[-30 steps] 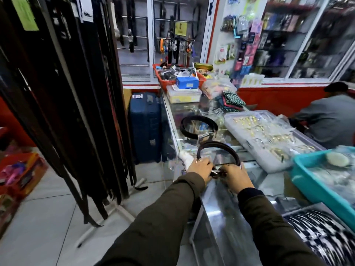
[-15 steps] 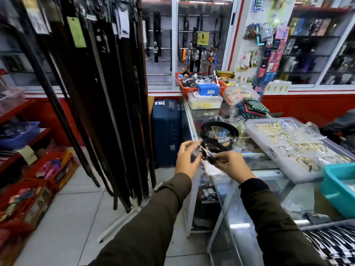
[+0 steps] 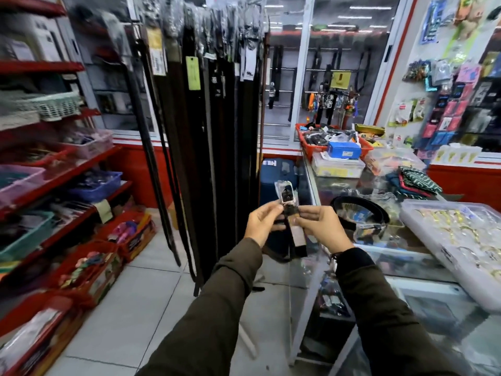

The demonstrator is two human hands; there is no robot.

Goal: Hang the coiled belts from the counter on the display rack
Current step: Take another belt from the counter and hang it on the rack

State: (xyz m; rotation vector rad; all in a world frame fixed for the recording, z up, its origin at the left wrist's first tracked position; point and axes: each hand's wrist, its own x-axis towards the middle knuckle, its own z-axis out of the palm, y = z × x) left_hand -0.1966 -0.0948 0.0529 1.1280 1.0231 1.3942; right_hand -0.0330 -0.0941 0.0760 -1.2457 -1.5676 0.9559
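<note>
A dark belt (image 3: 288, 202) with its buckle wrapped in clear plastic is held up in front of me, its strap hanging down below my hands. My left hand (image 3: 264, 222) pinches it from the left and my right hand (image 3: 321, 226) from the right, just under the buckle. One coiled black belt (image 3: 360, 210) still lies on the glass counter (image 3: 320, 185) to the right of my hands. The display rack (image 3: 211, 109), crowded with long dark hanging belts, stands just left of and behind the held belt.
Red shelves (image 3: 54, 180) with baskets line the left wall. A blue suitcase (image 3: 276, 175) stands on the floor behind the rack. On the counter sit a clear tray of gold buckles (image 3: 458, 240), a red basket (image 3: 306, 147) and boxes. White tiled floor lies below.
Both hands have lifted the belt off the counter and carried it left toward the rack. The belt has uncoiled and now hangs down. My view has swung left.
</note>
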